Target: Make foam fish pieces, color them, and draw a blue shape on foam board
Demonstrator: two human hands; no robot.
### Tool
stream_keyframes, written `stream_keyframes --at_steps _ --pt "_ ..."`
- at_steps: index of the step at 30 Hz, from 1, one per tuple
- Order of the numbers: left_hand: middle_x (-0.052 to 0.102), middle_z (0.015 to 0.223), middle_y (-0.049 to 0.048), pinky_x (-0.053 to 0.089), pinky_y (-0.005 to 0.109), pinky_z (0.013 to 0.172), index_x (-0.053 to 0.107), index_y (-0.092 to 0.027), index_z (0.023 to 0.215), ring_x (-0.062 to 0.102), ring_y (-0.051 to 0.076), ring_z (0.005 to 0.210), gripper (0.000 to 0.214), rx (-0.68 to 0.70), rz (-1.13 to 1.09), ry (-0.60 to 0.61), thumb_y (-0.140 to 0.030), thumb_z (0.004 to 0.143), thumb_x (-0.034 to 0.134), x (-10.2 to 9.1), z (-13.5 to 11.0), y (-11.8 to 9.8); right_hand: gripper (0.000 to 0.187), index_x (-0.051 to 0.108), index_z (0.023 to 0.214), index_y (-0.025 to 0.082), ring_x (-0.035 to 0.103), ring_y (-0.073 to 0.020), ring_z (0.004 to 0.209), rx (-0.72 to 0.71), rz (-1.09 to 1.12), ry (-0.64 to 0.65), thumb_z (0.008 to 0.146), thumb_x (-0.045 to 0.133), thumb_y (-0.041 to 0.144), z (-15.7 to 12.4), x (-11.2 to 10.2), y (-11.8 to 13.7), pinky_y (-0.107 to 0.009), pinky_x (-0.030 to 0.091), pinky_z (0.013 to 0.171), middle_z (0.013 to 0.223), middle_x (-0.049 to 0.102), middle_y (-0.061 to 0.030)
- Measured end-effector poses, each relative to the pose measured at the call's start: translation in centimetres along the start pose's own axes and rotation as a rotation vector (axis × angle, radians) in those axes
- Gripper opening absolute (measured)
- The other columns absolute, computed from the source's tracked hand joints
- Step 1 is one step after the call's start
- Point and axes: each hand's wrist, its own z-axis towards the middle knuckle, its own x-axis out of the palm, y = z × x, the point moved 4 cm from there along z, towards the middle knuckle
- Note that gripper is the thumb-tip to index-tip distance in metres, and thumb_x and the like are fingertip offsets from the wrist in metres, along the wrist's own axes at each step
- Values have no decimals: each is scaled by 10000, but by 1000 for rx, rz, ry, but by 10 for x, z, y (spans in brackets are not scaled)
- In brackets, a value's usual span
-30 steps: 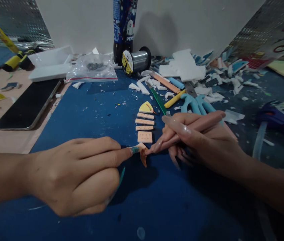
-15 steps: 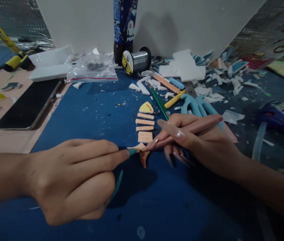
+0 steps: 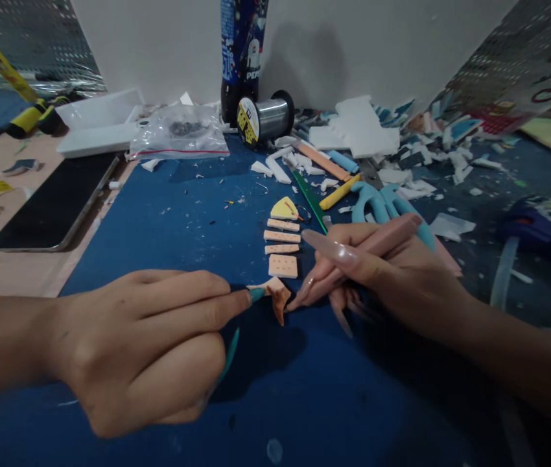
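My left hand [image 3: 149, 344] rests on the blue mat [image 3: 168, 220], fingers curled, its fingertip pressing a small orange foam piece [image 3: 275, 295] down at the mat's middle. My right hand [image 3: 382, 272] is closed around a pink pen-like tool [image 3: 377, 243], whose tip sits just right of the foam piece. Behind the piece lies a row of several cut orange foam strips [image 3: 282, 250] and a yellow wedge-shaped piece [image 3: 284, 209].
A phone [image 3: 56, 201] lies at the left. At the back stand a dark bottle [image 3: 241, 52], a wire spool [image 3: 263, 119] and a plastic bag [image 3: 178, 133]. White foam scraps [image 3: 358, 133], teal scissors [image 3: 382, 201] and a blue glue gun [image 3: 542, 227] fill the right.
The pink tool's tip has shifted slightly right, off the foam piece, and my right hand tilted a little. My left hand stays pressing the piece.
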Motion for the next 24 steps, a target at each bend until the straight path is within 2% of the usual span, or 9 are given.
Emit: stream_keyframes --at_steps 3,8,11,15,17,20,24 --pt "714 778 40 542 260 744 619 -245 593 602 177 869 292 -28 -9 9 -249 808 423 2 -2 3 285 671 718 146 569 -74 404 17 -1 -50 868 550 357 0 -2 0 -154 410 323 576 626 -15" --pt "712 775 33 547 259 761 631 -246 618 599 177 899 280 -27 -15 0 -268 818 436 2 -4 0 325 683 639 143 564 -62 381 8 16 -20 871 550 328 1 0 -1 -153 405 311 624 658 -37" --pt "709 768 28 547 265 779 617 -246 610 602 170 925 290 -50 -8 -12 -250 828 424 3 -6 -1 309 688 672 142 582 -72 392 -10 52 -51 863 559 347 1 -2 -1 -151 405 304 622 652 -34" --pt "707 758 30 544 268 763 596 -238 590 607 169 897 299 -61 -7 17 -247 830 418 4 -5 1 341 663 654 153 506 -55 313 7 93 -71 877 531 374 1 -4 -2 -145 339 256 478 599 -1" --pt "709 774 27 544 262 750 599 -233 600 607 165 882 296 -79 -1 30 -237 830 414 3 -4 3 338 651 667 158 506 -55 319 6 85 -67 892 509 367 1 -3 -2 -142 350 270 476 604 0" --pt "705 752 30 542 255 743 577 -233 600 608 162 893 294 -36 4 -8 -255 838 407 2 -6 2 279 625 708 156 555 -70 379 15 36 -56 878 534 358 2 -1 -3 -148 397 304 549 632 -8" --pt "695 699 48 514 263 881 521 -227 566 614 158 935 281 -42 10 -36 -279 823 421 3 -11 1 281 631 724 160 577 -82 418 22 -7 -63 846 569 405 2 0 -4 -160 415 315 565 610 0"
